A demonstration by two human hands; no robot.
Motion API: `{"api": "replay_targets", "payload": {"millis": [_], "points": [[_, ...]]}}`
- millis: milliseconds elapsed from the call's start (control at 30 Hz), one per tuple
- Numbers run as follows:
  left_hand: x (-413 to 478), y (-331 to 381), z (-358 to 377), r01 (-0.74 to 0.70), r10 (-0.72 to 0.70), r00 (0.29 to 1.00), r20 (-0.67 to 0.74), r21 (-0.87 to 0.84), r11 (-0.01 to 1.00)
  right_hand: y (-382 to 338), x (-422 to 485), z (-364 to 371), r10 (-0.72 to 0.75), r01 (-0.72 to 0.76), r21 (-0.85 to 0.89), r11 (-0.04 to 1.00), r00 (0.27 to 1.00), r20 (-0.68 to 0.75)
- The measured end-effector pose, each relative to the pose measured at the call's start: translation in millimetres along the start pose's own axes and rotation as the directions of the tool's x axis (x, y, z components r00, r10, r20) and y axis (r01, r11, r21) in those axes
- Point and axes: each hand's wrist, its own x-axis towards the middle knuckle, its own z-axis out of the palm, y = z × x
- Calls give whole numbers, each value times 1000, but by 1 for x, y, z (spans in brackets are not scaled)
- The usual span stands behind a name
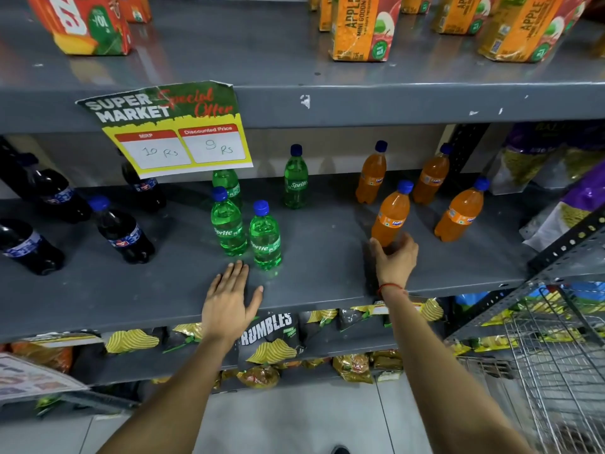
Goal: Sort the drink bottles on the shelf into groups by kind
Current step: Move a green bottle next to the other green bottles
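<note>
- So, we're looking at the grey middle shelf (320, 257), and the bottles already sit in three bunches by colour.
- Dark cola bottles (126, 234) are on the left; we count about four, some partly cut off or hidden behind the price sign (173, 132) hanging from the shelf above.
- Green Sprite bottles (265, 240) stand in the middle: two close together near the front edge, one right behind them, and one further back on its own.
- Orange Fanta bottles are on the right: two far back, two nearer.
- Our right hand (394, 257) is at the base of the nearer-left Fanta bottle (391, 217), fingers curled loosely around its bottom. We can't tell if it's a proper grip or just a touch. The bottle stands upright on the shelf.
- Our left hand (229, 299) lies flat on the shelf's front edge, fingers spread and holding nothing, just in front of the two near Sprite bottles.
- Juice cartons (360, 31) sit on the upper shelf, chip bags (271, 339) below, and a wire cart (556, 355) is at right.
</note>
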Motion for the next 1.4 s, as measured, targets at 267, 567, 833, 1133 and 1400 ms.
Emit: {"api": "replay_targets", "payload": {"millis": [267,567,833,1133,1400], "points": [[0,-2,1,-14,14,1000,-7,14,1000,-48,-107,67,-215,173,146,974,909,357],[-1,-3,2,-14,14,1000,-19,-31,999,-78,-117,117,-260,274,39,961,847,464],[-2,-4,2,-23,20,998,-53,-51,998,-85,-62,100,-257,306,-29,952,846,467],[-1,-4,5,-19,17,998,-58,-37,999,-68,-29,87,-226,306,-54,951,800,556],[-2,-2,3,-30,27,997,-66,-42,999,-43,-49,86,-264,291,-5,957,875,405]]}}
